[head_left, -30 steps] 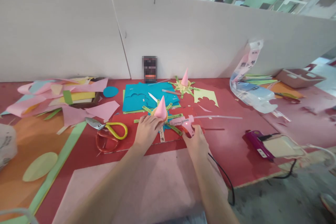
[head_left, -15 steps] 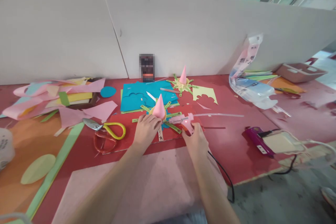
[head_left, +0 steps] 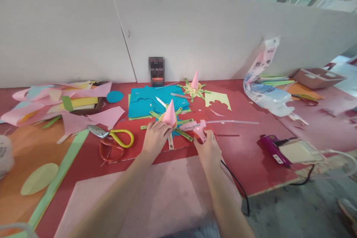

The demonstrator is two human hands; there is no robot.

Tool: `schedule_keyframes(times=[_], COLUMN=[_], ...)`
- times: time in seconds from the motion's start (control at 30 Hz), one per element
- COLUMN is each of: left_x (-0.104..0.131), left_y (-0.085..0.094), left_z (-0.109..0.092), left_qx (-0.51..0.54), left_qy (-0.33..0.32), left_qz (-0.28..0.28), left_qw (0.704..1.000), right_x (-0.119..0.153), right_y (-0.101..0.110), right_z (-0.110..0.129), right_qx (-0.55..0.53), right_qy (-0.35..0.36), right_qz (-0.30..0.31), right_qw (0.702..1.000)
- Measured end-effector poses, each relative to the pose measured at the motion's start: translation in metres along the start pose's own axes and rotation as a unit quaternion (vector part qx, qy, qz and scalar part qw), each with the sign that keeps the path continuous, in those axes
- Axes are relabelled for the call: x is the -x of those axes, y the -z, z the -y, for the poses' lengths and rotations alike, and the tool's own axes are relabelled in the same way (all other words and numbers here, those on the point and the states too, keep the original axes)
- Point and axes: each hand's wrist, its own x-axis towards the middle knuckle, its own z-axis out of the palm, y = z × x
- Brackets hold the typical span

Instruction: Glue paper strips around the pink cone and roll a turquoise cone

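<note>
A paper craft with a pink cone (head_left: 170, 114) stands on a red sheet. Green patterned strips and blue petals spread out around its base. My left hand (head_left: 156, 135) has its fingers closed at the near left side of the cone's base, hiding part of it. My right hand (head_left: 208, 149) is wrapped round the handle of a pink hot glue gun (head_left: 198, 129). The gun's nozzle points left at the craft's base, close to the green strips; whether it touches is hard to tell. A clear glue stick (head_left: 232, 122) sticks out of its rear.
Scissors (head_left: 122, 138) lie left of my hands. Blue sheets (head_left: 145, 100) and a second cone craft (head_left: 195, 83) are behind. Paper scraps (head_left: 80, 98) cover the left. At right are a plastic bag (head_left: 272, 96), a purple power strip (head_left: 275, 150) and the gun's black cord (head_left: 237, 180).
The view has shifted very slightly. Both hands, the craft and the glue gun look the same as before.
</note>
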Motion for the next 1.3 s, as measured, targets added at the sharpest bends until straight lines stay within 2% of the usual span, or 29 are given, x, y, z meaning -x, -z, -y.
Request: schedule_keyframes(times=[0.5,1.3], left_x=[-0.0006,-0.0007], left_y=[-0.0018,-0.0013], left_z=[-0.0029,-0.0039], left_qx=[-0.017,-0.009], left_qy=[0.013,0.019], left_qz=[-0.026,-0.014], left_qw=[0.999,1.0], right_x=[0.0,-0.0002], right_y=[0.0005,-0.0002], right_z=[0.0,0.0016], right_qx=[0.0,0.009], right_qy=[0.001,-0.012], right_qz=[0.0,-0.001], right_qw=[1.0,1.0])
